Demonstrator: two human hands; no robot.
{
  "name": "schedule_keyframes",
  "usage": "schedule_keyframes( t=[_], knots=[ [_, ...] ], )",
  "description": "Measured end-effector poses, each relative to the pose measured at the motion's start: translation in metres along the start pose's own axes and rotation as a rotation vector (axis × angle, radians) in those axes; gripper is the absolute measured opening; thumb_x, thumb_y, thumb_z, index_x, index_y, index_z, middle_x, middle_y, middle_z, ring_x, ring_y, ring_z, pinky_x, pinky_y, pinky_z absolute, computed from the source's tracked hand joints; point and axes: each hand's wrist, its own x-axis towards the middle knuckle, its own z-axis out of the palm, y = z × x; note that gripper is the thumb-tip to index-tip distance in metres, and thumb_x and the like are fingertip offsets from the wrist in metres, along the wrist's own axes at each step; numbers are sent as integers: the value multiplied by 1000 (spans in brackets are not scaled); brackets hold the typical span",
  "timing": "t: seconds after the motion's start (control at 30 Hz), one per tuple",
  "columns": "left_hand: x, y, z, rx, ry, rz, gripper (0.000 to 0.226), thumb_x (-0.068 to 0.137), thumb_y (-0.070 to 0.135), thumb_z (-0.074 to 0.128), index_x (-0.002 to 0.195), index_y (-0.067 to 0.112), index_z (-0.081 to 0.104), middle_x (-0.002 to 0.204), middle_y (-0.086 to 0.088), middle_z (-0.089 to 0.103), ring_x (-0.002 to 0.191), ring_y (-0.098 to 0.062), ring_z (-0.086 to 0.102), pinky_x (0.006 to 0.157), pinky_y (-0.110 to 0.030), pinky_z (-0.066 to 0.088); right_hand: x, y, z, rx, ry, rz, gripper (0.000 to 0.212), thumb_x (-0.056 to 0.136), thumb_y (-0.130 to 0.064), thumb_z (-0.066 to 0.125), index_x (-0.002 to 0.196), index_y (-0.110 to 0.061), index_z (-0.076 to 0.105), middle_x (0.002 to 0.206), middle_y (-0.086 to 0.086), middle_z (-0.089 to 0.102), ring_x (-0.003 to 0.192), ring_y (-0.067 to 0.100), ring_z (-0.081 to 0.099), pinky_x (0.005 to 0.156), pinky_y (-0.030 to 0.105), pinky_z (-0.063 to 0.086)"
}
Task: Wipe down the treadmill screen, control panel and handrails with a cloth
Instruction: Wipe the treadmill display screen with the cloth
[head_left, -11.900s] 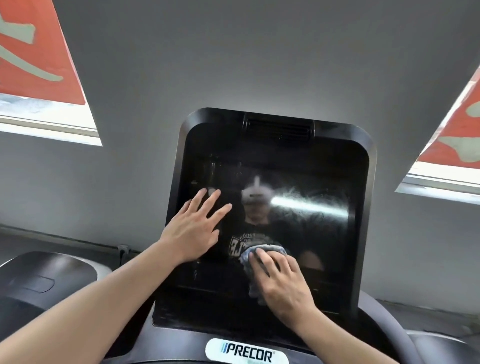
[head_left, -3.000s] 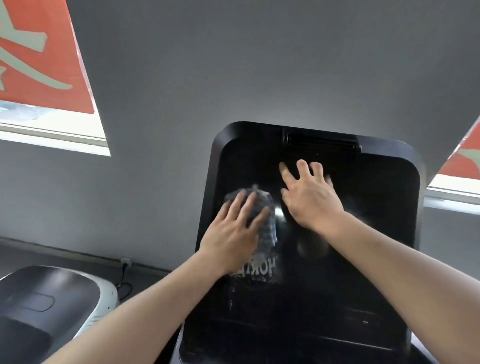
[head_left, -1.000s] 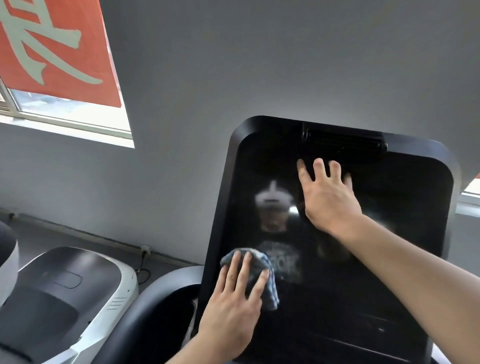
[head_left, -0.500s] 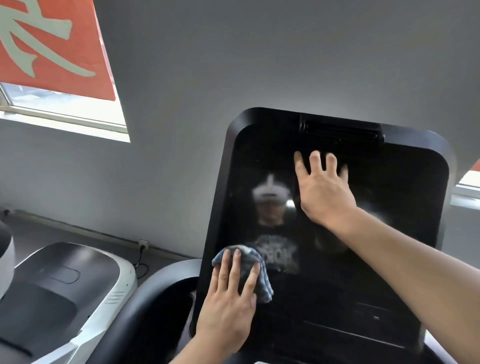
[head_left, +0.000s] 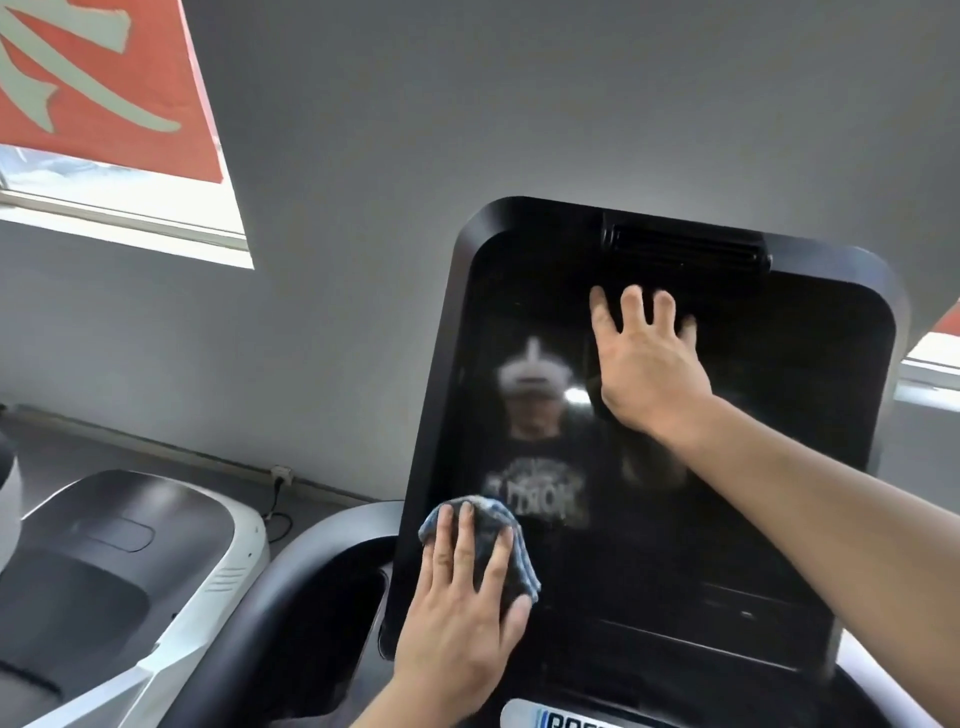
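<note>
The treadmill screen (head_left: 727, 467) is a tall, glossy black panel with rounded corners and a raised, smooth bezel. A ribbed vent slot (head_left: 685, 254) is set into its top edge. The glass is mirror-dark and throws back a hazy reflection of the person, with faint smears near the middle.

The left hand (head_left: 457, 618) lies flat near the screen's lower left corner, fingers spread, pressing the cloth (head_left: 480, 540) against the glass rather than gripping it. The cloth is a small, soft, bunched wad of blue-grey fabric; its folded edges show above the fingertips and beside the thumb, just inside the left bezel.

The right hand (head_left: 647, 364) is open and holds nothing, its palm and spread fingers planted on the upper middle of the screen, fingertips just below the vent slot.

Below the screen's bottom edge, a silver badge (head_left: 561, 719) with blue lettering is cut off by the frame. A curved, matte dark handrail (head_left: 280, 597) sweeps down from the screen's lower left. Further left sits a neighbouring machine's housing (head_left: 130, 561), smooth black plastic framed in white. Behind is a plain grey wall (head_left: 415, 130) and a window with a red banner (head_left: 104, 88).
</note>
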Motion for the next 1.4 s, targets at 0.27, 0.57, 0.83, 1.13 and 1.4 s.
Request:
schedule_keyframes(
  t=[0.27,0.57,0.83,1.13,1.4],
  knots=[
    [30,54,-9,14,-102,256,74,100,65,41,163,27,32,172,-19,11,160,-37,-2,122,-59,22,-1,2,-2,16,11,-5,90,90,-15,54,166,-16,7,156,20,16,139,47,22,113,73,35],
    [-1,52,5,-24,-123,160,86,90,67,55,159,16,42,166,-30,23,157,-49,12,116,-60,26,0,2,-1,18,-1,-5,96,87,-17,60,166,-16,6,157,20,15,140,47,22,113,72,35],
    [-23,6,14,75,-56,47,87,94,63,53,154,1,44,158,-40,31,149,-59,24,115,-65,26,1,-1,4,12,1,2,96,87,-16,59,166,-14,4,158,22,13,142,49,20,113,73,34],
    [-47,-23,17,164,-4,53,92,88,66,57,150,-1,50,159,-41,28,149,-58,26,117,-63,25,3,2,1,28,14,-10,94,88,-13,58,166,-15,5,158,20,13,142,48,20,115,73,33],
    [-44,36,20,118,-233,128,81,91,72,38,146,17,61,165,-22,33,158,-43,13,115,-55,27,3,6,4,32,38,-26,91,89,-12,54,166,-15,6,158,19,13,142,47,20,114,72,33]
  ],
)
